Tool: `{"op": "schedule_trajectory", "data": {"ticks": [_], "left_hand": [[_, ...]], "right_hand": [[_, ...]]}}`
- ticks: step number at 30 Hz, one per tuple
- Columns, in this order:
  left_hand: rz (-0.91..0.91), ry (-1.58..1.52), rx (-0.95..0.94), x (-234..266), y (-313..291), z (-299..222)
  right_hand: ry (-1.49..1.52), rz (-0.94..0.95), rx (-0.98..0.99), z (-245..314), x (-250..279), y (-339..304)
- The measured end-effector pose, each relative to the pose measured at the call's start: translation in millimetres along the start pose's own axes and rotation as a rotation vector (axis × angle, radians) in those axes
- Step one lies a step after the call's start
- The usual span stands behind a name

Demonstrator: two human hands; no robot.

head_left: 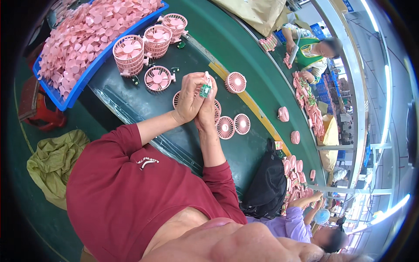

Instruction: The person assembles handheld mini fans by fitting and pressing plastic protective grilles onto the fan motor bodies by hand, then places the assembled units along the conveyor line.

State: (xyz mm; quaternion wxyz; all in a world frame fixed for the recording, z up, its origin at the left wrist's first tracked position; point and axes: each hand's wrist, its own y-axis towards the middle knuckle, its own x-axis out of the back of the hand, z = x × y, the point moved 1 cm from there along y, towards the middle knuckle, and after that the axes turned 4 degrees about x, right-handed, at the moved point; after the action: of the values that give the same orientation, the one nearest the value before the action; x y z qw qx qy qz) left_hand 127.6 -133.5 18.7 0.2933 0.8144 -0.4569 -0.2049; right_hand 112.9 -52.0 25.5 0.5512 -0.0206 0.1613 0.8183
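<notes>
Two hands, the left hand [188, 98] and the right hand [207, 109], meet above the dark worktable [118, 97], their fingers closed together on one small green circuit board [205, 90]. Toward the upper left stand one blue tray [65, 104] heaped with uncountable pink fan blades [98, 32], three columns of pink fan housings [129, 54] and one lone housing [157, 79]. Three round pink grilles [225, 127] show fully to the right, at least two more are partly hidden by the hands, and two co-workers [312, 54] sit beyond.
</notes>
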Motion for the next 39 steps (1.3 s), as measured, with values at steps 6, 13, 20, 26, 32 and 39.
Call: {"op": "schedule_trajectory", "data": {"ticks": [6, 13, 20, 26, 32, 39], "left_hand": [[0.212, 0.174, 0.129, -1.5, 10.5, 19.6], [0.338, 0.523, -0.050, 39.0, 41.7, 37.0], [0.462, 0.926, -0.001, 95.7, 41.1, 77.6], [0.572, 1.060, 0.099, 86.2, 52.2, 77.8], [0.440, 0.869, 0.233, 86.1, 68.7, 48.5], [0.082, 0.200, 0.274, 67.5, 53.3, 52.6]], "right_hand": [[-0.434, 0.047, 0.013, -8.7, 68.9, 50.8], [-1.312, -0.473, 0.305, -6.1, 234.4, 128.9], [-1.242, -0.084, 0.265, 10.7, 146.3, 78.4], [-1.164, 0.613, 0.279, 4.4, 27.0, -7.4], [-1.132, 0.600, 0.372, 1.4, 23.3, -15.4], [-0.392, -0.014, 0.044, 28.2, 40.3, -4.8]]}}
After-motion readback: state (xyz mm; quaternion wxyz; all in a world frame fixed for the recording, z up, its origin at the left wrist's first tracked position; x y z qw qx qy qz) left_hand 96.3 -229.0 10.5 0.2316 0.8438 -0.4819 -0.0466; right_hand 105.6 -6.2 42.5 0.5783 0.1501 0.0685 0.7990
